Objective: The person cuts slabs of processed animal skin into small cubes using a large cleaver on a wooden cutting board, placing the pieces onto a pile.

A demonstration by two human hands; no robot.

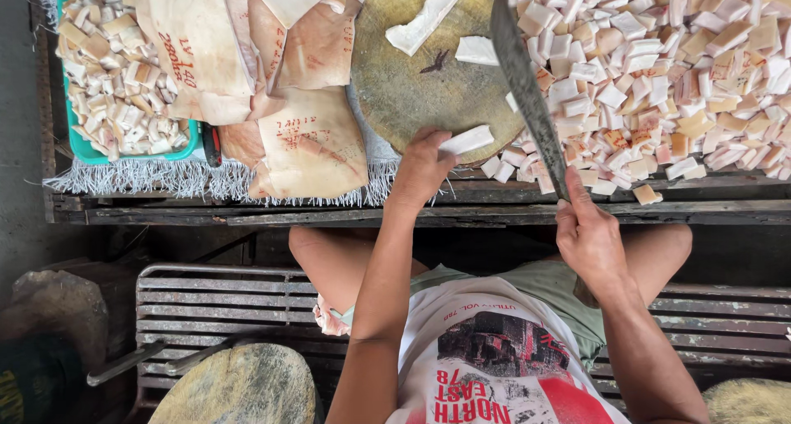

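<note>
Left hand (420,164) pinches one pale, waxy rectangular strip (466,140) at the near edge of the round, scarred wooden chopping block (412,78); two more strips lie there. Right hand (589,234) wraps the long, dull steel cleaver (527,94).

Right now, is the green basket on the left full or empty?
Full. The green basket is heaped with small pale cut pieces, piled above its rim and partly covered by large slabs.

Board centre (412,78) lies open; cut-piece heap (659,70) crowds its right.
</note>
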